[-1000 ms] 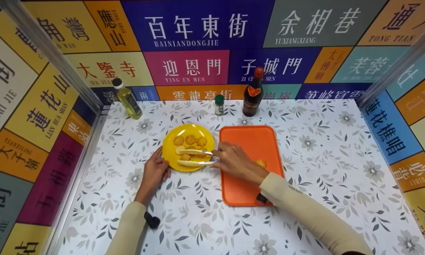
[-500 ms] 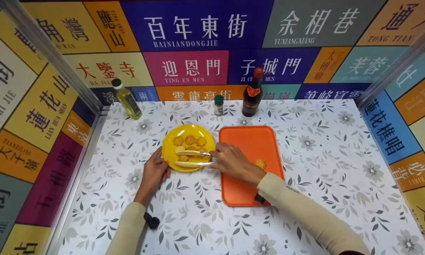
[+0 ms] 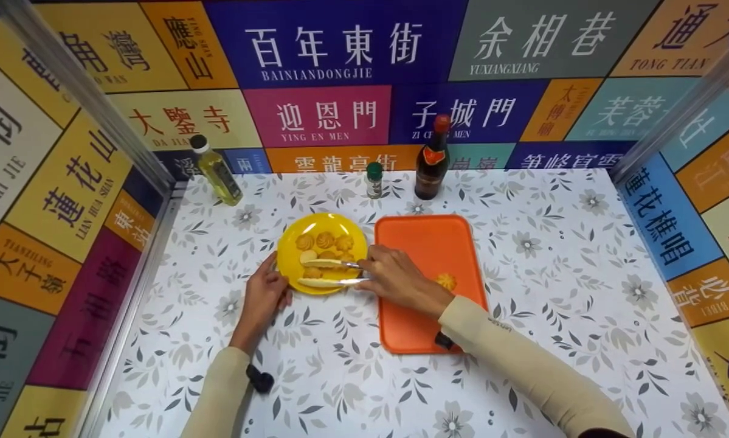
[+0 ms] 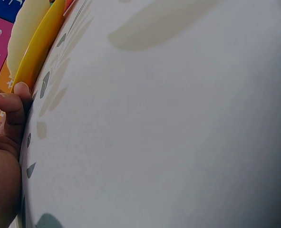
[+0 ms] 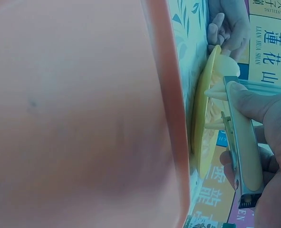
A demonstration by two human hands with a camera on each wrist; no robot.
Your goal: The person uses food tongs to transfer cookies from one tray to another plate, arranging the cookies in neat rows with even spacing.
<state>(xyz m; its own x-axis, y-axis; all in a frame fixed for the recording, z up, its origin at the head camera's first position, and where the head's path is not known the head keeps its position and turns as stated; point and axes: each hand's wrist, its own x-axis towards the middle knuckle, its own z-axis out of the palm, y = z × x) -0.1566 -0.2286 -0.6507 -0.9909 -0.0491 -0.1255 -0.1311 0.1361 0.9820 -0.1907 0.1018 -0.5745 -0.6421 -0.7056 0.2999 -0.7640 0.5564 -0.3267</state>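
My right hand (image 3: 400, 280) grips a pair of tongs (image 5: 245, 142) with pale tips. The two tongs arms stand apart, low over the near half of a yellow plate (image 3: 291, 243). Swirled cookies (image 3: 326, 239) lie on the plate, and one shows in the gap between the tips. At the plate's left edge, my left hand (image 3: 266, 295) holds the rim with thumb and fingers. The left wrist view shows fingertips (image 4: 21, 89) right at the plate's edge. Beneath my right forearm, a single cookie (image 3: 446, 281) lies on an orange tray (image 3: 425, 234).
Along the back wall stand an oil bottle (image 3: 218, 173), a small green-capped jar (image 3: 374, 181) and a dark red-capped bottle (image 3: 431, 164). The tray sits just right of the plate. A flower-patterned cloth (image 3: 552, 274) covers the table, with printed panels (image 3: 315, 115) on three sides.
The tongs and my right hand have shifted slightly left over the plate, and the cookie on the tray shows a bit more. My left hand stays at the rim.
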